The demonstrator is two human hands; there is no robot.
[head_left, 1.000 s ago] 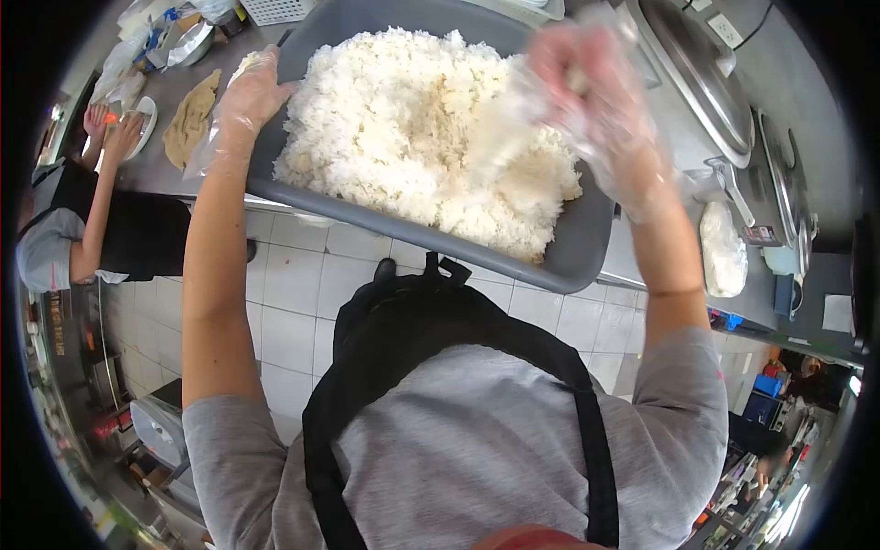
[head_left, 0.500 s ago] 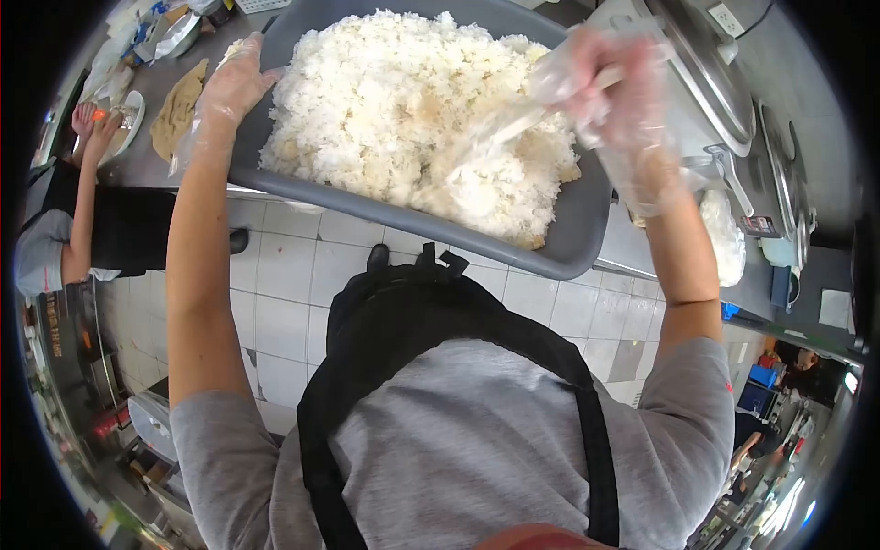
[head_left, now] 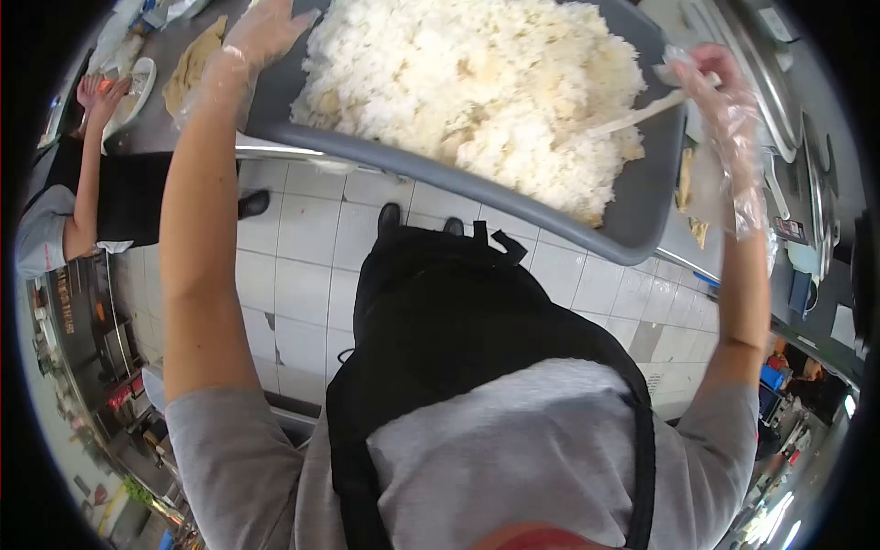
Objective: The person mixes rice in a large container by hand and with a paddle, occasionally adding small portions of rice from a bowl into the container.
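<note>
A large grey tub (head_left: 367, 151) holds a heap of white cooked rice (head_left: 458, 69) with some yellowish patches. My left hand (head_left: 261, 37), in a clear plastic glove, grips the tub's left edge, thumb over the rim; the fingertips are partly cut off by the frame's top. In its own clear glove, my right hand (head_left: 720, 87) is closed around the handle of a pale rice paddle (head_left: 632, 117) near the tub's right edge. The paddle slants down to the left, its far end in the rice and hidden there.
A tan cloth (head_left: 194, 69) lies on the metal counter left of the tub. Farther left, another person's hands (head_left: 101, 96) work beside a white oval dish (head_left: 142, 87). Right of the tub are yellowish scraps (head_left: 686, 179) and a pale-handled utensil (head_left: 775, 188).
My right hand has moved right and the paddle now lies flatter toward the tub's right side. The tub appears higher and farther right in view; my left hand stays at its edge.
</note>
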